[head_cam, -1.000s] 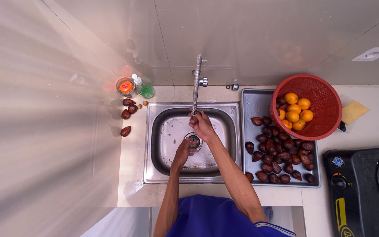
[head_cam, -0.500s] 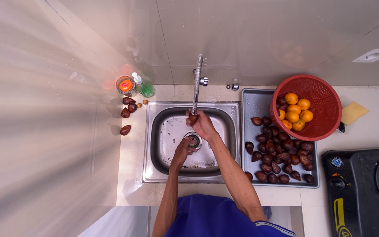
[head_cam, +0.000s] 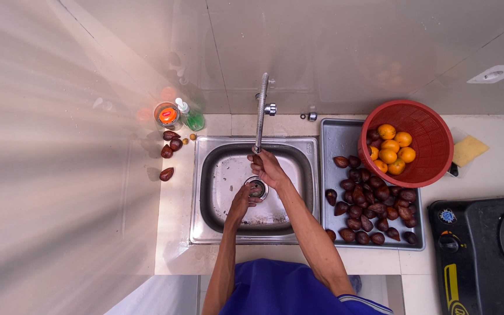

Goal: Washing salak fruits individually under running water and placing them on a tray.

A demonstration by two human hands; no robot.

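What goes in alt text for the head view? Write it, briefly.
A person's right hand holds a dark brown scaly fruit under the curved metal tap over a steel sink; the left hand is by the drain. More brown fruits fill a grey tray beside a red basket of oranges.

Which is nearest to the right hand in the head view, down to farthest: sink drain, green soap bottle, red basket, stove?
From the right hand, under the faucet tip:
1. Sink drain, just below it in the basin.
2. Green soap bottle, up and left on the counter.
3. Red basket, right, on the tray's far end.
4. Stove, far right, lower corner.
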